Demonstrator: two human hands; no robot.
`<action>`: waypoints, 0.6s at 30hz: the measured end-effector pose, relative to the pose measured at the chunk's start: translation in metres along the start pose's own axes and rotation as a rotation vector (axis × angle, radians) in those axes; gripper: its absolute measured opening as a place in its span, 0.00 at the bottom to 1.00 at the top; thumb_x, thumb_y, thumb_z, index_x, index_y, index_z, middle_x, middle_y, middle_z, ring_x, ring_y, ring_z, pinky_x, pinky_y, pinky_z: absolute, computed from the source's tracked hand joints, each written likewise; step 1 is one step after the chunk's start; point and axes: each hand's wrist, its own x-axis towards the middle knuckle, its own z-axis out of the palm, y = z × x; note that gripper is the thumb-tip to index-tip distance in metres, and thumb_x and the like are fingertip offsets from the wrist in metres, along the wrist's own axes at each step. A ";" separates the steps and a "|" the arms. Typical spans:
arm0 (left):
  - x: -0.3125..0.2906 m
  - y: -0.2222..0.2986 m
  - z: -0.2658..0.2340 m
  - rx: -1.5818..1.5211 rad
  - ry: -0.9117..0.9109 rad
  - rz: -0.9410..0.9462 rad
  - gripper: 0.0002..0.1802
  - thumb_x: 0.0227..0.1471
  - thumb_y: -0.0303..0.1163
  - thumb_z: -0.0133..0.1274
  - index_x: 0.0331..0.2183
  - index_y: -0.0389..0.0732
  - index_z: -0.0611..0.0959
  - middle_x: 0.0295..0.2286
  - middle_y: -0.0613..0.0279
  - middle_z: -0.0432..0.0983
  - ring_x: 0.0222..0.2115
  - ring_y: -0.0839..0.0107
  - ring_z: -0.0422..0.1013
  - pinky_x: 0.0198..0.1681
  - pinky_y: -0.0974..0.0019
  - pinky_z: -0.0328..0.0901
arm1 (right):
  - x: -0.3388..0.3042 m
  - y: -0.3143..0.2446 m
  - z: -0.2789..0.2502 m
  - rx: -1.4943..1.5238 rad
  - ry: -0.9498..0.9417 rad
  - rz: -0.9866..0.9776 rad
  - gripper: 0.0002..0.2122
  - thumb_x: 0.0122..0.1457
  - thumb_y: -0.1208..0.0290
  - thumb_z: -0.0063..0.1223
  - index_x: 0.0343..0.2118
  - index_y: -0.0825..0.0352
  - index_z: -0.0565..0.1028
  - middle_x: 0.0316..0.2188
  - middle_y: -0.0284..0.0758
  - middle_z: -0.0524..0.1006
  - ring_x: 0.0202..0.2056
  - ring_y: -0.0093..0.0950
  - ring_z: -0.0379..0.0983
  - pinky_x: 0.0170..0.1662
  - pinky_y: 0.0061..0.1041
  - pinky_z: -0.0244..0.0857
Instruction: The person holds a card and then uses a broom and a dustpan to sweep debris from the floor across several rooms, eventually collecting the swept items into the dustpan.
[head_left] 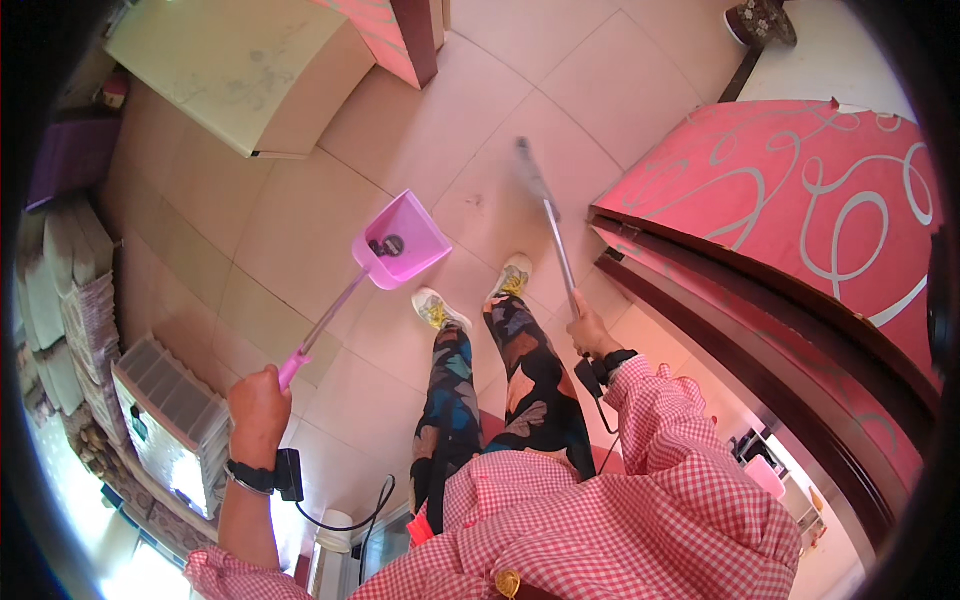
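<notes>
My left hand (258, 408) is closed around the pink grip of a long-handled dustpan (420, 235). Its pink pan is at the floor just beyond my left shoe, and a small dark clump (392, 246) lies inside it. In my right hand (590, 332) is the metal pole of a broom (558, 240), fingers wrapped round it. The broom's grey head (532, 175) is smeared by motion, out over the tiles ahead and apart from the dustpan. Between broom and pan, a few small dark specks (473, 202) show on the floor.
Red panelling with silver swirls (780, 190) rises close on my right, beside a dark-edged doorway. A pale cabinet (240, 70) stands at the far left. Stacked wrapped packs (85, 270) and a clear plastic drawer box (170, 410) line the left side. Cables hang from both wrists.
</notes>
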 end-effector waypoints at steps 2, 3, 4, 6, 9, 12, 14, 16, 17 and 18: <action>0.001 0.002 0.001 -0.001 0.004 -0.011 0.06 0.32 0.30 0.51 0.18 0.38 0.74 0.16 0.52 0.70 0.19 0.57 0.68 0.22 0.60 0.63 | 0.018 -0.006 0.018 0.070 0.011 0.076 0.28 0.43 0.78 0.39 0.51 0.55 0.51 0.10 0.33 0.62 0.09 0.24 0.59 0.10 0.23 0.53; 0.003 0.004 0.000 -0.008 0.010 -0.023 0.06 0.32 0.29 0.51 0.18 0.37 0.73 0.16 0.52 0.70 0.19 0.57 0.68 0.22 0.60 0.63 | 0.028 -0.005 0.025 0.134 0.025 0.150 0.28 0.44 0.78 0.39 0.51 0.54 0.50 0.10 0.32 0.62 0.09 0.24 0.58 0.10 0.23 0.52; 0.007 0.011 -0.004 -0.010 0.016 -0.007 0.06 0.32 0.29 0.51 0.18 0.37 0.73 0.16 0.52 0.70 0.19 0.57 0.68 0.22 0.60 0.63 | 0.056 0.029 0.040 0.166 -0.102 0.112 0.26 0.45 0.77 0.39 0.49 0.54 0.51 0.12 0.34 0.64 0.11 0.26 0.61 0.12 0.25 0.54; 0.008 0.013 -0.005 -0.014 0.031 -0.003 0.06 0.31 0.29 0.51 0.18 0.38 0.73 0.16 0.52 0.69 0.19 0.57 0.68 0.22 0.60 0.63 | 0.067 0.044 0.081 0.031 -0.234 0.036 0.26 0.44 0.77 0.40 0.49 0.53 0.51 0.15 0.36 0.66 0.12 0.28 0.64 0.14 0.27 0.57; -0.002 0.001 -0.001 -0.031 0.029 -0.026 0.07 0.31 0.29 0.52 0.18 0.38 0.73 0.16 0.52 0.69 0.19 0.57 0.68 0.22 0.60 0.63 | 0.002 -0.026 0.116 -0.400 -0.328 0.019 0.31 0.41 0.79 0.40 0.51 0.51 0.48 0.15 0.40 0.68 0.14 0.30 0.66 0.17 0.28 0.59; 0.001 -0.002 0.004 -0.027 0.057 0.007 0.07 0.30 0.30 0.52 0.18 0.38 0.73 0.15 0.53 0.69 0.18 0.57 0.68 0.22 0.60 0.63 | -0.021 -0.027 0.099 -0.140 -0.504 -0.135 0.31 0.39 0.79 0.41 0.50 0.53 0.51 0.18 0.43 0.70 0.18 0.33 0.69 0.23 0.28 0.62; 0.001 -0.001 0.005 -0.027 0.065 0.012 0.07 0.30 0.30 0.52 0.17 0.38 0.73 0.15 0.53 0.69 0.18 0.57 0.68 0.21 0.60 0.63 | -0.040 -0.011 0.083 -0.274 -0.279 -0.466 0.31 0.37 0.80 0.41 0.50 0.57 0.52 0.19 0.44 0.70 0.23 0.34 0.69 0.28 0.29 0.62; 0.000 -0.001 0.006 -0.028 0.069 0.021 0.06 0.30 0.30 0.52 0.17 0.38 0.73 0.15 0.53 0.69 0.17 0.57 0.68 0.21 0.60 0.62 | -0.040 0.013 0.057 -0.303 -0.115 -0.668 0.30 0.39 0.80 0.40 0.51 0.58 0.51 0.23 0.46 0.70 0.27 0.38 0.68 0.31 0.29 0.62; -0.002 -0.003 0.007 -0.030 0.077 0.006 0.06 0.30 0.30 0.52 0.17 0.38 0.73 0.15 0.53 0.69 0.17 0.57 0.68 0.21 0.60 0.62 | -0.042 0.008 0.042 -0.274 -0.101 -0.666 0.30 0.40 0.79 0.39 0.51 0.57 0.51 0.26 0.49 0.70 0.30 0.42 0.68 0.34 0.28 0.62; -0.004 -0.005 0.008 -0.031 0.084 -0.011 0.06 0.30 0.30 0.52 0.17 0.38 0.73 0.15 0.54 0.69 0.17 0.58 0.68 0.21 0.60 0.62 | -0.039 -0.001 0.026 -0.337 -0.132 -0.418 0.28 0.41 0.78 0.40 0.50 0.59 0.53 0.26 0.48 0.71 0.30 0.42 0.68 0.33 0.29 0.62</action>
